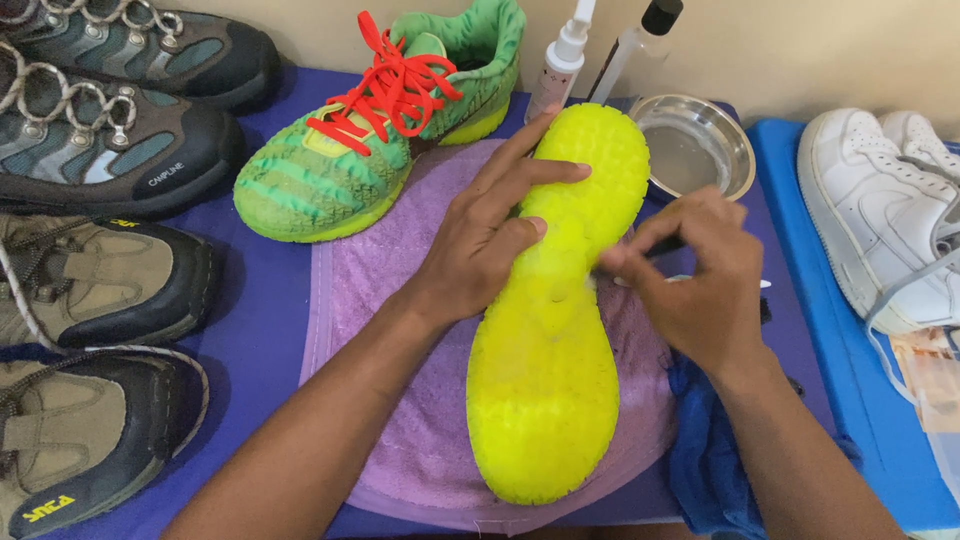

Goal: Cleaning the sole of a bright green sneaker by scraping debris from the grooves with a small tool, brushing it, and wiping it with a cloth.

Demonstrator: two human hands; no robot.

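A green shoe lies sole-up on a purple towel (pixel 380 300), showing its bright yellow sole (pixel 545 380). My left hand (pixel 480 235) grips that upturned shoe at its left side near the middle, fingers spread over the sole. Against the sole's right edge my right hand (pixel 695 275) pinches a small dark tool, mostly hidden by the fingers; foam shows where it touches. The matching green shoe (pixel 330 170) with red laces stands upright behind the towel.
A steel bowl of water (pixel 700 145) and two spray bottles (pixel 565 55) stand at the back. Dark and tan hiking shoes (pixel 90 150) line the left side, white sneakers (pixel 880 215) the right. A blue cloth (pixel 705 450) lies under my right forearm.
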